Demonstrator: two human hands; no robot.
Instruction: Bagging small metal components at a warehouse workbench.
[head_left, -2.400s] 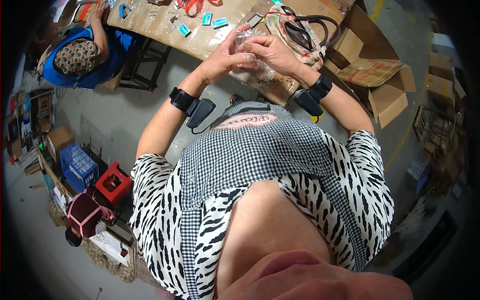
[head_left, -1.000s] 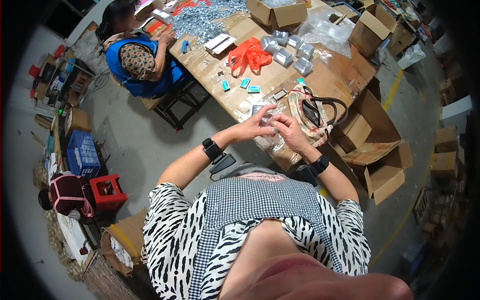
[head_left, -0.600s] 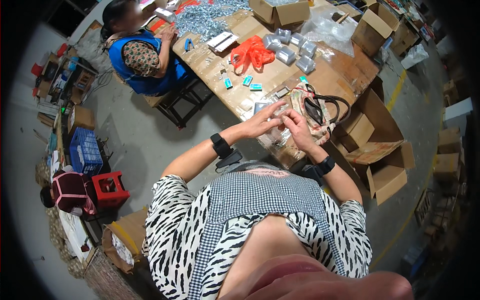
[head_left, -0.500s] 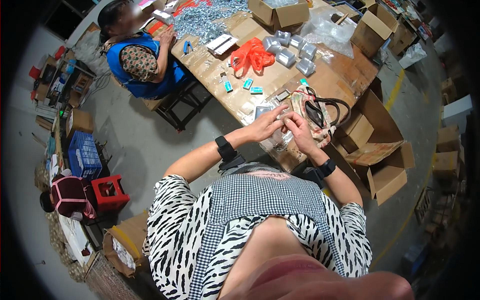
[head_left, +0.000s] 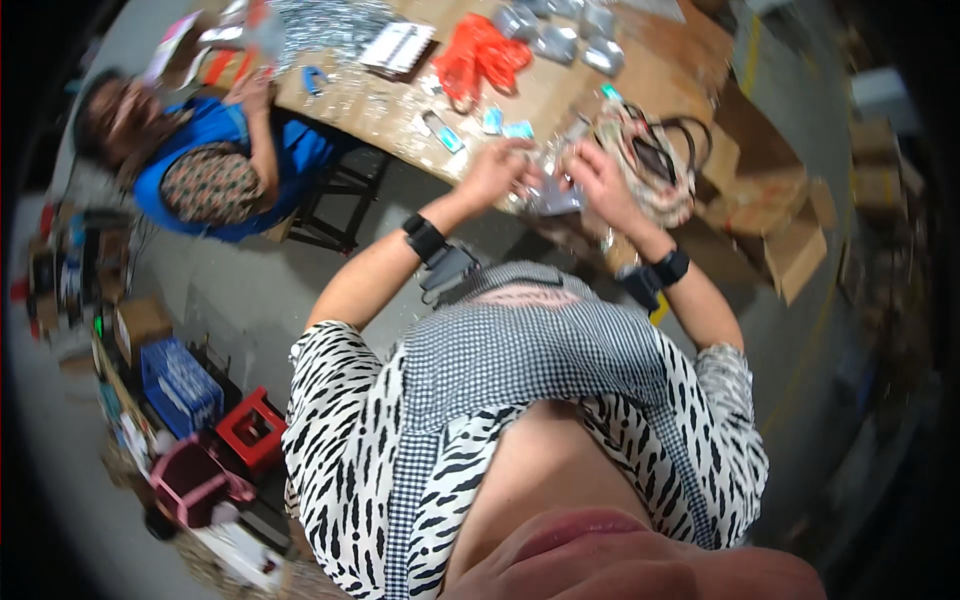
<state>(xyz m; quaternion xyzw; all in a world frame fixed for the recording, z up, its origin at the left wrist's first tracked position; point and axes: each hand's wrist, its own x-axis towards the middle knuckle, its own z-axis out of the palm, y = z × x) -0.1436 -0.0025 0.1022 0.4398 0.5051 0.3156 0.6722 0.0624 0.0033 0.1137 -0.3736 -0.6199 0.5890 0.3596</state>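
Note:
At the near edge of the table [head_left: 375,120], my left hand [head_left: 500,172] has its fingers curled at one side of a clear plastic bag [head_left: 555,197]. My right hand [head_left: 597,182] pinches the same bag from the other side. Blur and glare hide what, if anything, is inside it. A patterned cloth handbag [head_left: 678,196] with dark handles lies just right of my right hand. Small blue-and-white boxes [head_left: 443,132] sit beyond my left hand. Farther back are a crumpled red plastic bag [head_left: 478,62] and several clear-wrapped packs [head_left: 555,44].
A co-worker in a blue vest [head_left: 205,165] sits at the table's left side, near blue-handled pliers [head_left: 314,80] and a heap of shiny small parts [head_left: 330,35]. Open cardboard boxes [head_left: 765,195] stand right of the table. A red stool [head_left: 250,430] and blue crate [head_left: 180,385] are at lower left.
My hands have moved apart from fingertips together, and the clear bag now shows between them. The whole view has shifted, with the table higher in the picture.

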